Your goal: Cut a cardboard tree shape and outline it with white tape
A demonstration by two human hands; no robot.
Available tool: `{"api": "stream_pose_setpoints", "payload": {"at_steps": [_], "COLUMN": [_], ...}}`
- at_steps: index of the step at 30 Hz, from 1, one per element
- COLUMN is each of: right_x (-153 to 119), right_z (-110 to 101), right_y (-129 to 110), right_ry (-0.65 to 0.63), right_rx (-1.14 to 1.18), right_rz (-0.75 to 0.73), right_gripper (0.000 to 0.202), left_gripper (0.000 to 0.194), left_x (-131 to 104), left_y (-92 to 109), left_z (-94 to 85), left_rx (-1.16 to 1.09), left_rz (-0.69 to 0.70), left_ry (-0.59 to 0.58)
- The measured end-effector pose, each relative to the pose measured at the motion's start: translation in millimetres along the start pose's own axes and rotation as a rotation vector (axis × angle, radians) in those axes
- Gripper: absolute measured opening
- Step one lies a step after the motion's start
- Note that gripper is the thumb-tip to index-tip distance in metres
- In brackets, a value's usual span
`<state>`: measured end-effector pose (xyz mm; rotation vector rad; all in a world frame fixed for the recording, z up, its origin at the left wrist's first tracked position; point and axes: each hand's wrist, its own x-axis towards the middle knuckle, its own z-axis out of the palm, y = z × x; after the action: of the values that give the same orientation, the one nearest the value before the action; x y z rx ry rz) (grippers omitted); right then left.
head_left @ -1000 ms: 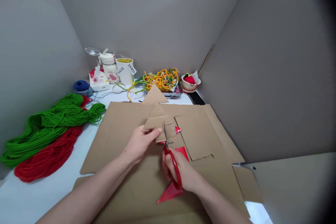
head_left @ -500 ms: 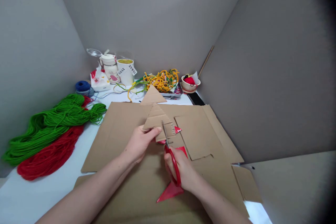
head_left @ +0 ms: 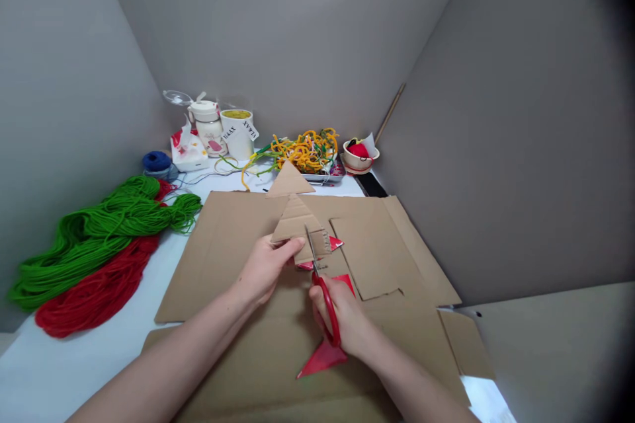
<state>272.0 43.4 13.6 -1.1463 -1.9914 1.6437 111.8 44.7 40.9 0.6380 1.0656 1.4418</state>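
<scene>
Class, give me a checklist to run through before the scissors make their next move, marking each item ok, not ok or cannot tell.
1. Right hand through the handles of the scissors: ok.
2. Left hand gripping the cardboard piece: ok.
3. Left thumb well away from the blades: not ok, it is close beside them.
4. Fingers beneath the piece out of the blades' way: cannot tell, hidden.
5. Green yarn away from the blades: ok, it lies far to the left.

Plain grey partition walls (head_left: 278,33), at left, far and right, enclosing a white-topped surface (head_left: 44,370), probably a table; soft shadowing.
</scene>
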Motion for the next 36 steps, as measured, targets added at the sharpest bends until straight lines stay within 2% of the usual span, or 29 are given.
{"api": "stream_pose_setpoints", "payload": {"at_steps": [5,11,16,23,36], "right_x": [0,1,1,0,5], "right_z": [1,1,-4,-7,-9], "right_y": [-1,-2,-6,-3,1], "right_ry": [-0.003,-0.026,0.000,0.050,0.025], "right_rx": [0.000,0.047,-0.056,-0.230,-0.138], "right_rz": [0.010,0.060,-0.016,-0.129,-0.077], "right_gripper": [0.044,0.048,0.048,0.055,0.052], "left_gripper": [0.028,0.025,0.018,0.026,0.032], "left_x": [2,1,-1,0,4], "left_y": [-3,-1,-4,-10,-14], "left_z": [-0.9,-1.6,0.8,0.1,-0.7], "left_rx": [-0.072,-0.015,0.041,-0.025,-0.129], "left_rz": [-0.001,-0.045,-0.083,-0.110,-0.085], "left_ry": [-0.031,0.017,0.021,-0.008,-0.029]}}
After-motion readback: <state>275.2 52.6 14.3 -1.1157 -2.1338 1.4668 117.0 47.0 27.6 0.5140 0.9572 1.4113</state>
